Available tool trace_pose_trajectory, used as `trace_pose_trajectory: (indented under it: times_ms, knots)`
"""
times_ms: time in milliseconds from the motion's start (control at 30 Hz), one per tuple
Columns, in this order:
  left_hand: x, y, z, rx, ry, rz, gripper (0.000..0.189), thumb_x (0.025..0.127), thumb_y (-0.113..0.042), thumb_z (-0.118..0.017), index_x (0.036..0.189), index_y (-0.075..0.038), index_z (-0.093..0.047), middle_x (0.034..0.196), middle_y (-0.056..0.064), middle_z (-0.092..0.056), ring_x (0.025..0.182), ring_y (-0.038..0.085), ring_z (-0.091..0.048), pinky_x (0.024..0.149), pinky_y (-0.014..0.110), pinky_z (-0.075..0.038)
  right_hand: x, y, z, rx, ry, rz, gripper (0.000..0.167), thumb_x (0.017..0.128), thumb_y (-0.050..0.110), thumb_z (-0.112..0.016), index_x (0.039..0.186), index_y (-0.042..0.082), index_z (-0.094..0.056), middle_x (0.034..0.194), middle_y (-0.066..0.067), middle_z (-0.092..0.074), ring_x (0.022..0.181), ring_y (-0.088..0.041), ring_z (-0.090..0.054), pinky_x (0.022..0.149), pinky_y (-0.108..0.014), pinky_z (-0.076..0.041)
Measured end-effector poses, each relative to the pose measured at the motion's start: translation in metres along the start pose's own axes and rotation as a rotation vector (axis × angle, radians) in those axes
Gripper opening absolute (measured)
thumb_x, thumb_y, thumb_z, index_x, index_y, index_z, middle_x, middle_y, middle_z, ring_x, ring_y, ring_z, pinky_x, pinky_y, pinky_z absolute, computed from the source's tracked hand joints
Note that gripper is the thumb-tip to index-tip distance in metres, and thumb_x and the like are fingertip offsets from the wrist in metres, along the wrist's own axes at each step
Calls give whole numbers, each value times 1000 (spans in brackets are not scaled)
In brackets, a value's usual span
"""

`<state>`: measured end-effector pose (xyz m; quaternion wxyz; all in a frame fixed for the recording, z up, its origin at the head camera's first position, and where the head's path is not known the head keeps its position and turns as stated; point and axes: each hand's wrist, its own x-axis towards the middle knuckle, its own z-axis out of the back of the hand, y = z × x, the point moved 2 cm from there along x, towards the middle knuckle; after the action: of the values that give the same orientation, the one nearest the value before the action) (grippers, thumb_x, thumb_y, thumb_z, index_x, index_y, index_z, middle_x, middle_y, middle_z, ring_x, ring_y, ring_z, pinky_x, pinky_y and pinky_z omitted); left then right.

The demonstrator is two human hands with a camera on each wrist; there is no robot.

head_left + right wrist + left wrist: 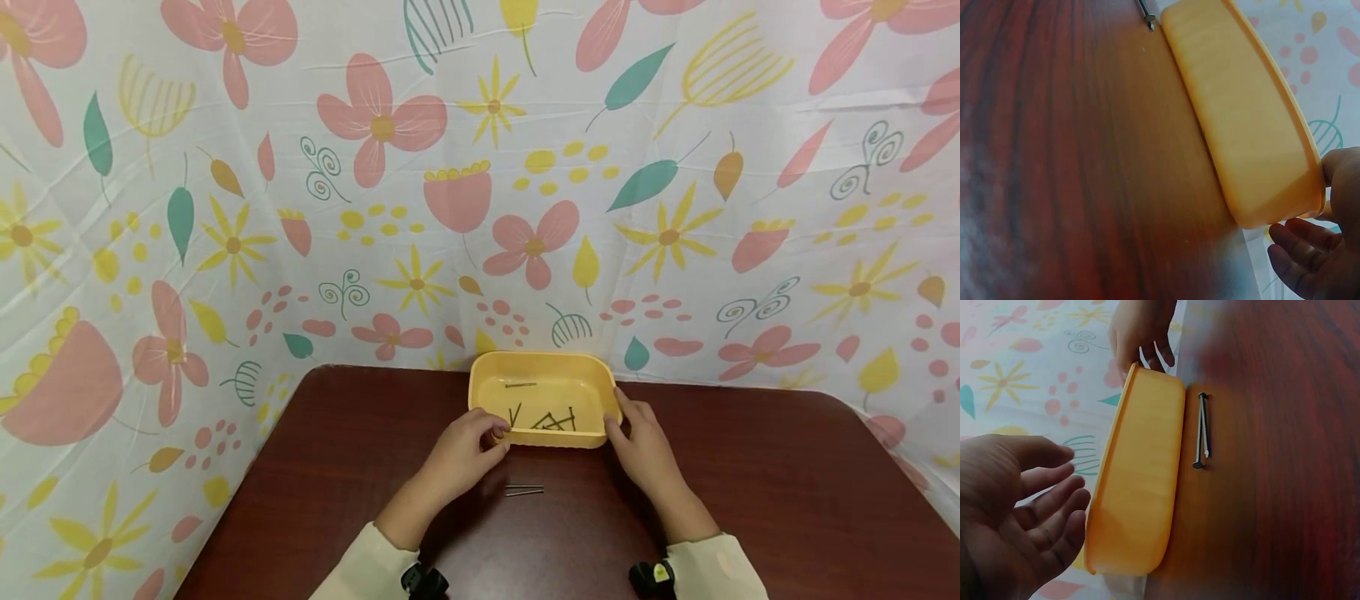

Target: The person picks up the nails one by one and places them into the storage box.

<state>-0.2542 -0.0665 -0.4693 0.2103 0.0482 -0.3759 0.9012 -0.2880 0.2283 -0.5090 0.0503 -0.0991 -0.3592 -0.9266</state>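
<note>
A yellow plastic tray (543,438) lies on the table with several dark nails (553,422) inside. My right hand (648,446) holds its right end, thumb at the front corner and fingers along the side; in the right wrist view the thumb meets the rim. At the left front corner is my left hand (459,452), its fingers loosely bent beside the rim. The left wrist view shows that hand (1019,512) with nothing visible between thumb and fingers. Two loose nails (1202,431) lie side by side on the table in front of the tray, heads at opposite ends.
The dark red wooden table (360,433) ends just behind the tray. A white cloth with printed flowers (390,275) hangs along the table's back and left side. Black wrist cameras (424,581) are strapped at both sleeves.
</note>
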Motion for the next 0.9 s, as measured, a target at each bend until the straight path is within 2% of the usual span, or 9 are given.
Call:
trace_pose_trajectory:
  times_ms: [233,367,600,900]
  knots:
    - [-2,5,-11,64,142,-6,9,92,-18,-74,100,-13,-74,92,-7,-64,82,3,-60,75,19,-50,-1,0,1,-4,1,-3,62,107,34,-46,157,2,-32,139,-26,-47,128,-43,-51,108,-62,-40]
    - [-3,9,-17,87,196,-13,8,90,-16,-76,96,-13,-74,89,-6,-65,79,1,-60,74,18,-50,0,0,1,-6,0,0,62,107,34,-47,157,2,-32,140,-26,-47,128,-43,-51,107,-62,-40]
    - [-5,14,-24,142,255,-14,5,87,-16,-78,89,-16,-74,86,-7,-64,77,0,-58,73,16,-48,-1,-1,0,-8,-4,4,61,107,34,-47,157,3,-32,139,-26,-47,128,-43,-51,107,-62,-41]
    - [-7,21,-31,223,281,-27,6,87,-20,-79,89,-20,-73,86,-10,-62,78,-2,-54,74,16,-47,-1,0,0,-6,4,0,61,107,35,-46,158,3,-31,140,-26,-46,129,-43,-50,107,-62,-40]
